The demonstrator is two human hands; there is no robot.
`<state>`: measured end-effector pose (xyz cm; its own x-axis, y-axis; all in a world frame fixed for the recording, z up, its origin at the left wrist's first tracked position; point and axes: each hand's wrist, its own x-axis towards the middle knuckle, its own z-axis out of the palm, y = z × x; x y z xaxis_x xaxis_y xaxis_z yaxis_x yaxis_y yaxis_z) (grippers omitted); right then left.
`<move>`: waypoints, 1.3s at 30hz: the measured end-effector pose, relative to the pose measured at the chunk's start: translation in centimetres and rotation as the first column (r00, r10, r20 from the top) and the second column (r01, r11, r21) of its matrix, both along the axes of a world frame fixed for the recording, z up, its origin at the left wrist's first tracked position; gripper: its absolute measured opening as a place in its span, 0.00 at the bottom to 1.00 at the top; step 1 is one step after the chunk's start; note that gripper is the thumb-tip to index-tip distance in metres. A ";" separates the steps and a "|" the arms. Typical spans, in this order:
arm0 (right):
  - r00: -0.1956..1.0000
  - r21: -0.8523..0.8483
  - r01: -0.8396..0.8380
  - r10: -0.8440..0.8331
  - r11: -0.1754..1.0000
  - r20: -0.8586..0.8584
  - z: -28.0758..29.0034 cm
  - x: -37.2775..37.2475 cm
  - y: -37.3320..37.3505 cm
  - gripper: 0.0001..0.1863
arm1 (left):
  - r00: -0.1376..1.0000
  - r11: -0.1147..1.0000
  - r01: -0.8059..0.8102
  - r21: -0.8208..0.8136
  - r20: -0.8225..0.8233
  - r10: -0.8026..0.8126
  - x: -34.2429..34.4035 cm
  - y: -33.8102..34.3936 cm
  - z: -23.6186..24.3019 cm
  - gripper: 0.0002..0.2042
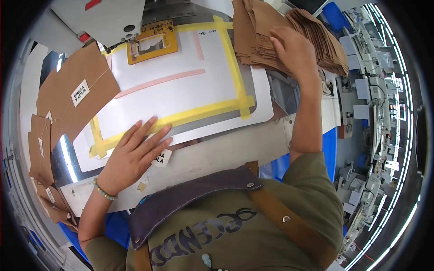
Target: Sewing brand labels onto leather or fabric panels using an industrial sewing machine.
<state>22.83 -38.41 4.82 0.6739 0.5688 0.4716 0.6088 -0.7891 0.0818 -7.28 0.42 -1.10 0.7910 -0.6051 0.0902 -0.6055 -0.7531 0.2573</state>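
My left hand (135,153) lies palm down with fingers apart at the near edge of a white sheet (167,99) bordered with yellow tape (199,112). A small white label (162,158) with dark print pokes out beneath its fingers; what the label hangs on is hidden. At the far right, my right hand (294,50) has its fingers curled at the top of a stack of brown flat pieces (253,45), apparently pinching one. On the sheet are pink strips (160,83). A yellow frame (153,47) with a window sits under the machine head (106,20).
Brown pieces with white labels and thread (68,97) hang over the table's left side, with more (40,147) below them. A second fanned brown stack (318,40) stands at the far right. Blue bins (329,153) are under the table, and other workstations (373,104) line the right.
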 end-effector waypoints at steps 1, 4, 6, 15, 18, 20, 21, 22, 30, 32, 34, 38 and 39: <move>1.000 0.000 -0.001 0.001 1.000 0.009 -0.3 0.3 -0.2 0.12 | 0.999 1.000 0.005 0.005 0.045 -0.005 0.3 -0.2 -0.2 0.36; 0.999 0.006 0.032 -0.032 0.999 -0.039 -0.7 0.9 -0.4 0.12 | 1.000 0.989 0.011 -0.149 -0.018 -0.014 1.1 -0.5 0.3 0.33; 0.996 0.023 0.073 -0.072 0.997 -0.048 -0.7 1.3 -0.5 0.11 | 0.998 0.991 -0.020 -0.132 0.060 0.028 2.0 -0.8 0.7 0.33; 0.998 0.330 -0.057 0.042 0.942 0.053 -2.4 3.2 0.5 0.11 | 0.987 0.989 -0.095 -0.113 -0.137 0.080 5.2 -3.4 0.3 0.45; 0.995 0.319 0.011 0.020 0.948 -0.095 -2.3 3.2 0.3 0.11 | 0.987 0.978 -0.048 -0.203 -0.161 0.015 5.2 -2.9 0.8 0.44; 0.952 0.472 0.225 -0.090 0.852 -0.291 -1.4 3.3 0.6 0.12 | 0.987 0.976 -0.102 -0.192 -0.141 0.076 5.6 -1.9 1.1 0.43; 0.952 0.470 0.225 -0.089 0.854 -0.293 -1.7 3.9 0.4 0.12 | 0.987 0.975 -0.104 -0.194 -0.143 0.077 5.8 -1.7 1.2 0.43; 0.954 0.494 0.247 -0.122 0.833 -0.272 -2.0 4.6 0.3 0.12 | 0.986 0.976 -0.115 -0.187 -0.138 0.090 6.1 -1.5 1.4 0.42; 0.970 0.395 0.066 -0.151 0.916 0.188 -1.7 7.7 -0.4 0.11 | 0.988 0.975 -0.127 -0.181 -0.116 0.107 6.8 -1.3 1.9 0.38; 0.964 0.426 0.022 -0.132 0.905 0.231 -1.0 8.2 0.2 0.11 | 0.991 0.985 -0.128 -0.115 -0.043 0.124 7.0 -0.9 1.7 0.34; 0.927 0.416 -0.042 -0.121 0.908 0.356 -0.5 7.9 1.0 0.10 | 0.990 0.984 -0.141 -0.110 -0.013 0.141 7.3 0.1 1.2 0.32; 0.919 0.043 -0.285 0.260 0.958 0.296 -0.5 6.2 2.9 0.13 | 0.959 0.963 -0.243 -0.115 0.124 0.256 8.4 2.7 0.1 0.24; 0.919 0.046 -0.291 0.265 0.956 0.293 -0.9 6.0 2.9 0.13 | 0.939 0.953 -0.287 -0.102 0.168 0.301 8.6 3.5 -0.2 0.24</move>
